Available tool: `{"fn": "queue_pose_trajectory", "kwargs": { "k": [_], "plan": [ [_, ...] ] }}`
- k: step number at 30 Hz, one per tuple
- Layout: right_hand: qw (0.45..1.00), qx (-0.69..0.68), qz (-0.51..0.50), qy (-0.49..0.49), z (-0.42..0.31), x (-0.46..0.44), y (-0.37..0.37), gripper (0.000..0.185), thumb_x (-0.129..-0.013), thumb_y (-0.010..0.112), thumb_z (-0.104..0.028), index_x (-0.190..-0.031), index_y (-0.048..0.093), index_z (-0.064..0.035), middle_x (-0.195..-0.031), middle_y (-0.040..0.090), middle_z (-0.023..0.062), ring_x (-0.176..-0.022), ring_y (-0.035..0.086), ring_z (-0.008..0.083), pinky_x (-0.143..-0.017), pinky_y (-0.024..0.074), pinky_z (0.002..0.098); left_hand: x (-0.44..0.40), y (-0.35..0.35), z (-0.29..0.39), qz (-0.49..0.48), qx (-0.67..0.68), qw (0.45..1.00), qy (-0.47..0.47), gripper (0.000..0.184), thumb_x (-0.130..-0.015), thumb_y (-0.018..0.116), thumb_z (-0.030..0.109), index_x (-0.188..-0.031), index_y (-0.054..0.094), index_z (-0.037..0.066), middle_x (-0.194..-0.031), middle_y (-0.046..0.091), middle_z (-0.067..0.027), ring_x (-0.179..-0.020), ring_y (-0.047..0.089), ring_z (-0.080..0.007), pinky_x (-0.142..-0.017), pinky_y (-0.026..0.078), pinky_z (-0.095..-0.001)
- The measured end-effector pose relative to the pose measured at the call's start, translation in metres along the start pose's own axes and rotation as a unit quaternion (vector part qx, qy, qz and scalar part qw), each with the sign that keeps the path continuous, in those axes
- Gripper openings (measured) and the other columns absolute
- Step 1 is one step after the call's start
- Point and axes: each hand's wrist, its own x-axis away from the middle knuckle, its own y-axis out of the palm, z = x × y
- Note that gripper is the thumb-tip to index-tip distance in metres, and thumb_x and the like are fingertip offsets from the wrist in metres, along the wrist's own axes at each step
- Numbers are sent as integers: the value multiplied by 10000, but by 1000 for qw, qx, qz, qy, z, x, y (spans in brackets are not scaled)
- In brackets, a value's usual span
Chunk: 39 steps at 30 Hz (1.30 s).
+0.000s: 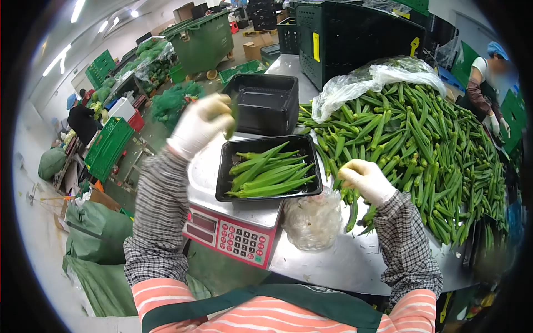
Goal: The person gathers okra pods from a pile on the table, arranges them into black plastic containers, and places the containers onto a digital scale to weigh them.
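Observation:
Several green okra pods (272, 173) lie in a black tray (219, 180) on the pink-framed scale (242, 240). My left hand (202, 125), in a white glove, is raised at the tray's upper left, its fingers closed round a blurred okra pod (232, 117). To the right of the tray, my right hand (366, 181), also gloved, has its fingertips pressed together beside the large okra pile (427, 150); whether anything is between them is too small to tell. Stacked black trays (262, 102) stand behind the filled one.
A crumpled clear plastic bag (313, 219) lies on the metal table (327, 272) before the pile. Clear film (383, 77) covers the pile's back edge. Dark crates (361, 41) stand behind. One person in a blue cap (497, 51) stands at right, another (83, 119) far left.

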Motion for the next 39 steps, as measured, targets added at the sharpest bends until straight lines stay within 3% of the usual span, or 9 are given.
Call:
{"fn": "queue_pose_trajectory", "kwargs": {
  "k": [7, 13, 16, 20, 22, 28, 31, 34, 39],
  "plan": [
    [998, -51, 15, 18, 34, 13, -23, 251, -885, 537, -231, -928, 608, 5, -820, 631, 50, -692, 584, 104, -648, 474, 245, 31, -95, -7, 153, 460, 869, -99, 286, -911, 510, 179, -1080, 533, -50, -1114, 588, -189, -1021, 582, -277, -933, 448, -386],
    [997, -63, -36, 15, 16, 9, -4, 259, -909, 519, -233, -948, 598, 10, -879, 640, 67, -732, 591, 123, -679, 475, 244, 43, -107, -44, 312, 538, 747, -234, 227, -841, 631, 142, -990, 546, -7, -925, 593, -113, -801, 586, -201, -787, 519, -364],
    [996, -72, -45, 13, -2, 0, 13, 255, -889, 528, -234, -926, 606, 5, -829, 629, 62, -722, 587, 125, -663, 473, 258, 30, -88, -25, 301, 408, 834, -215, 192, -792, 713, 219, -838, 597, 72, -644, 545, 26, -529, 509, -83, -520, 470, -253],
    [996, 34, -54, -66, -24, -12, 42, 466, -835, 564, -420, -873, 617, 42, -723, 609, 129, -682, 584, 203, -642, 459, 338, 0, -41, -4, 194, 191, 949, -158, 210, -814, 684, 240, -837, 610, 44, -590, 519, 35, -491, 481, -62, -461, 385, -216],
    [980, 158, -51, -114, -17, -22, 50, 454, -825, 563, -399, -881, 604, 49, -743, 599, 176, -677, 586, 239, -623, 465, 356, -17, -8, -32, 151, -35, 987, -45, 197, -827, 639, 211, -937, 642, 48, -744, 635, -94, -698, 617, -216, -645, 474, -298],
    [994, -95, 43, -23, 29, 45, 19, 323, -794, 539, -270, -813, 583, 49, -688, 592, 149, -598, 589, 193, -573, 471, 355, -53, 60, -51, -21, -211, 974, 78, 350, -806, 582, 55, -1156, 572, 40, -1220, 538, -176, -1158, 497, -313, -970, 406, -354],
    [988, 32, 133, 74, 58, 118, -37, 293, -821, 567, -246, -887, 591, 38, -762, 598, 101, -750, 602, 162, -599, 505, 287, -78, 71, -86, -72, -194, 978, 10, 312, -772, 594, 35, -1084, 599, 29, -1040, 607, -197, -1006, 567, -344, -880, 448, -377],
    [953, -112, 264, 100, 64, 212, -84, 324, -835, 568, -270, -955, 598, 29, -831, 590, 94, -722, 582, 147, -639, 512, 293, -86, 67, -80, -89, -246, 965, 13, 196, -717, 597, 6, -912, 608, -9, -874, 605, -218, -866, 579, -375, -753, 455, -416],
    [806, -169, 552, 128, 112, 335, -159, 237, -821, 586, -178, -945, 573, 24, -869, 598, 81, -696, 601, 188, -548, 539, 310, -95, 62, -74, -73, -235, 969, -18, 234, -588, 652, -30, -802, 556, -33, -773, 573, -201, -758, 562, -372, -682, 444, -388]
  ]
}}
